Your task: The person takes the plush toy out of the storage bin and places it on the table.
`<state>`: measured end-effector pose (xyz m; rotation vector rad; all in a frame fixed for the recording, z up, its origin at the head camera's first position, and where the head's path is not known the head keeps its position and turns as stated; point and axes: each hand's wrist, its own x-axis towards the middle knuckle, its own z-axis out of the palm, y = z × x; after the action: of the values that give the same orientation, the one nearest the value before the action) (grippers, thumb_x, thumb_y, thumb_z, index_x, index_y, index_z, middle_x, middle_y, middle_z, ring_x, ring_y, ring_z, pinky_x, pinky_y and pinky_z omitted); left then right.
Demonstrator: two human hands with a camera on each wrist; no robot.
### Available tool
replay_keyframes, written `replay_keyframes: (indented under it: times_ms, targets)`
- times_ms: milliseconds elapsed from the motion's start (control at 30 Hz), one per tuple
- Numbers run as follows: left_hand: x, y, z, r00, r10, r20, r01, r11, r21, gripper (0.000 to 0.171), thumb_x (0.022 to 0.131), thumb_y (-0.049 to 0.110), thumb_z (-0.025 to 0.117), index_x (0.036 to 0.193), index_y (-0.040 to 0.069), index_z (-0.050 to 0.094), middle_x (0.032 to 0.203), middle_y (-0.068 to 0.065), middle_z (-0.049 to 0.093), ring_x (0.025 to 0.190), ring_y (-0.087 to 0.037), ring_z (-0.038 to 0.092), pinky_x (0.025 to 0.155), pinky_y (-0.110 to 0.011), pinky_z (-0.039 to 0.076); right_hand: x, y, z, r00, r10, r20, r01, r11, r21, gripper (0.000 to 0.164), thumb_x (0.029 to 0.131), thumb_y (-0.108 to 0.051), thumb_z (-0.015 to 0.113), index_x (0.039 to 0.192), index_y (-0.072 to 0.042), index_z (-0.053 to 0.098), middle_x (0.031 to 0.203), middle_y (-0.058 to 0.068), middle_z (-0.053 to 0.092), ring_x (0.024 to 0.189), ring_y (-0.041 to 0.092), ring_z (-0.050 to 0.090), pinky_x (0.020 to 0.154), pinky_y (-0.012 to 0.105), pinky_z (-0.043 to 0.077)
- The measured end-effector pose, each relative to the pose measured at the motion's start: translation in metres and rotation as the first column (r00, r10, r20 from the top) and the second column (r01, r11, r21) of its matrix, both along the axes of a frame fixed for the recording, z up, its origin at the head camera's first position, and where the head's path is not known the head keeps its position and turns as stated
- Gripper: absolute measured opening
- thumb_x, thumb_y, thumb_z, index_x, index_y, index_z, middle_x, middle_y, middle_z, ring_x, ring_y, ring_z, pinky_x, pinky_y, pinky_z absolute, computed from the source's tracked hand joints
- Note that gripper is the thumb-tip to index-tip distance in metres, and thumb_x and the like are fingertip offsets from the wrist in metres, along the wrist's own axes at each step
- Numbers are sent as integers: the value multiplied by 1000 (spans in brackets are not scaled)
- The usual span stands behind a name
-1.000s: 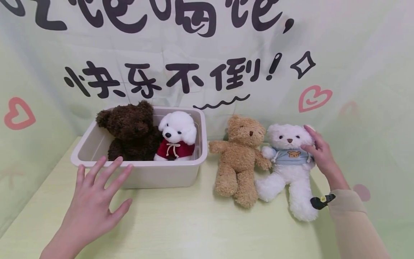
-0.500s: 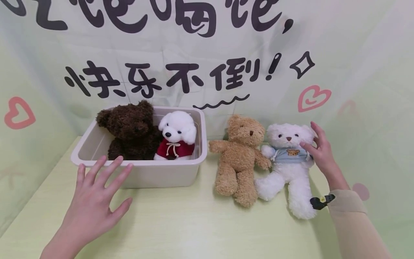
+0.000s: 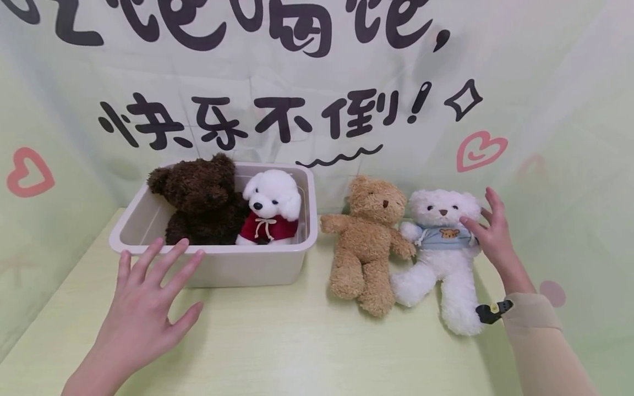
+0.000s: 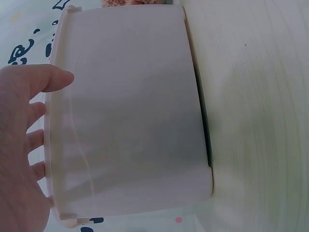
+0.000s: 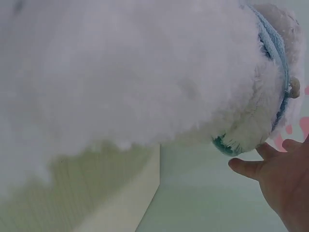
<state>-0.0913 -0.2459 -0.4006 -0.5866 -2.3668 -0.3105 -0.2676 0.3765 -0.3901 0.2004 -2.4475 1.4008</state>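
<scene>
My left hand (image 3: 143, 308) is spread before the light grey plastic bin (image 3: 262, 269); in the left wrist view its thumb and fingers reach the bin's rim (image 4: 55, 145), and contact is unclear. Inside the bin sit a dark brown teddy bear (image 3: 198, 187) and a white plush dog (image 3: 273, 195) in a red top. At the right, my right hand (image 3: 497, 242) is beside a white teddy bear (image 3: 441, 269) in a light blue top, thumb near its cheek, fingers apart from its head. Nothing is gripped. A tan teddy bear (image 3: 366, 242) leans at its left.
A pale wood-grain table (image 3: 307, 352) carries everything. Behind stands a light fabric backdrop (image 3: 277, 66) with black lettering and pink hearts. Fabric also closes off both sides, and the right forearm, in a beige sleeve (image 3: 540, 330), is close to the right side.
My right fingers, earlier on the white teddy bear's head, have lifted off and moved slightly to the right. The left hand and the bin have stayed in place.
</scene>
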Motion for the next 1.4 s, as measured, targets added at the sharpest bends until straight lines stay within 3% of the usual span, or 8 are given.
replay_keyframes:
  times_ms: [67,133,333,733,900,1133,1267,1400]
  targets:
    - [1,-1,0,1000,5,4,-5,1000,-2,75,100,69,31,150,18,52,156,-14,44,147,-47,28,113,-76,6,-1,-2,3,1000,-3,-20,3,1000,17,92,97,-19,64,166,-13,4,171,17,6,150,50,18,117,66,18]
    - [1,-1,0,1000,8,4,-8,1000,-2,75,100,69,31,150,18,52,156,-14,45,147,-48,28,113,-76,6,-1,-6,7,999,4,-38,-2,999,52,94,95,-21,66,166,-12,4,171,18,6,152,48,13,115,72,12]
    - [3,-2,1,1000,8,0,-8,1000,1,75,100,69,31,150,17,52,155,-15,45,146,-48,29,113,-76,6,1,-27,23,994,55,-97,-36,982,187,100,91,-26,73,166,-13,9,170,15,12,153,45,12,115,72,11]
    - [3,-3,-1,1000,-8,0,8,1000,12,74,100,68,32,150,18,52,155,-14,45,148,-46,27,112,-77,5,14,-90,70,969,199,-145,-163,960,229,106,83,-23,81,166,-22,15,170,10,17,154,33,14,119,65,12]
    - [3,-3,-1,1000,-9,0,9,1000,14,74,100,68,32,151,18,51,155,-14,45,149,-45,25,112,-77,5,17,-128,89,917,345,-199,-279,913,298,109,81,-27,85,165,-22,17,170,4,17,155,27,15,120,60,14]
    - [3,-3,0,1000,-11,-1,11,1000,14,74,101,67,32,151,17,52,156,-14,44,148,-47,27,112,-76,5,16,-185,110,805,528,-269,-388,813,434,116,81,-73,71,165,-15,16,170,7,16,155,25,14,122,53,15]
    - [3,-3,0,1000,-12,0,12,1000,12,74,101,67,32,150,16,53,156,-14,44,146,-49,29,113,-76,6,15,-218,118,736,612,-289,-433,754,494,117,80,-57,82,164,-10,16,170,10,16,155,25,15,123,50,16]
    - [3,-3,1,1000,-14,2,14,1000,12,74,101,67,32,150,16,52,156,-14,44,148,-47,27,113,-76,5,14,-247,119,718,651,-246,-466,712,525,120,76,-35,91,164,-9,14,171,7,12,156,22,12,123,46,15]
